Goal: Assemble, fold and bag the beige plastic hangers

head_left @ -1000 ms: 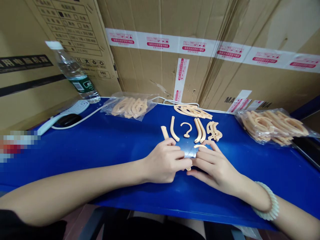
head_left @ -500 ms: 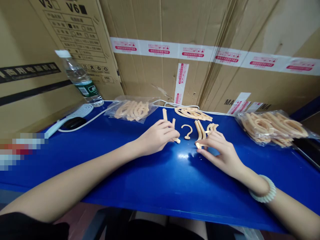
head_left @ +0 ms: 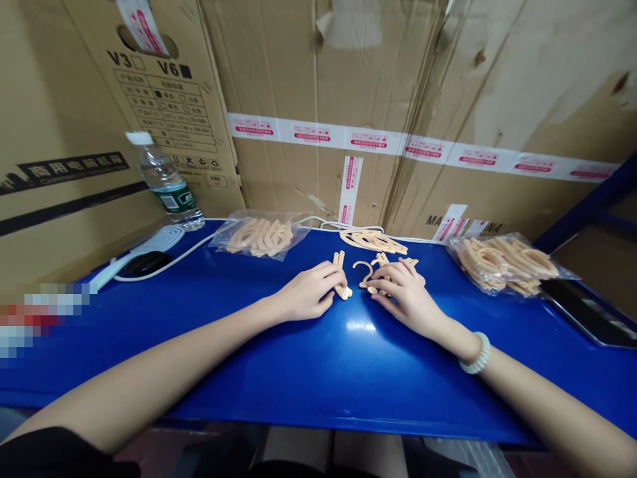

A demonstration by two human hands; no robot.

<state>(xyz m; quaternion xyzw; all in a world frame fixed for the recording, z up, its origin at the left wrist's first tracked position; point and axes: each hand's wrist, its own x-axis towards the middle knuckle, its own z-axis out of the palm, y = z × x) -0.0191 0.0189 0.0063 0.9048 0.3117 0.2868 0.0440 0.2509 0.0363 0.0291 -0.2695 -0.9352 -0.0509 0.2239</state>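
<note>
Pale curved strips (head_left: pixel 339 260) are reached by a bare left hand (head_left: pixel 309 291) at a blue table (head_left: pixel 318 372), with twelve o'clock taken as straight ahead from the midpoint between the hands. Its fingers are half curled, and the strips, set side by side, are covered in part by the fingertips; whether they are gripped or only touched cannot be told.

At three o'clock, the right hand (head_left: pixel 405 295) is spread low over further pale pieces (head_left: pixel 381 257), its fingers bent and parted. The pieces are partly hidden beneath it, and whether any is held cannot be told. A pale hook (head_left: pixel 369 267) is seen between the hands, just beside the right fingers. A bracelet (head_left: pixel 478 355) is worn on the right wrist.

A loose pile of pale parts (head_left: pixel 373 240) is laid out between twelve and one o'clock. Similar parts are enclosed in a clear bag (head_left: pixel 261 236) at ten o'clock and in a fuller bag (head_left: pixel 502 262) between two and three. A water bottle (head_left: pixel 172 189) is stood farther off at ten, near a black rounded object (head_left: pixel 146 264). The table is backed by cardboard (head_left: pixel 279 172), crossed with printed white tape (head_left: pixel 333 134).
</note>
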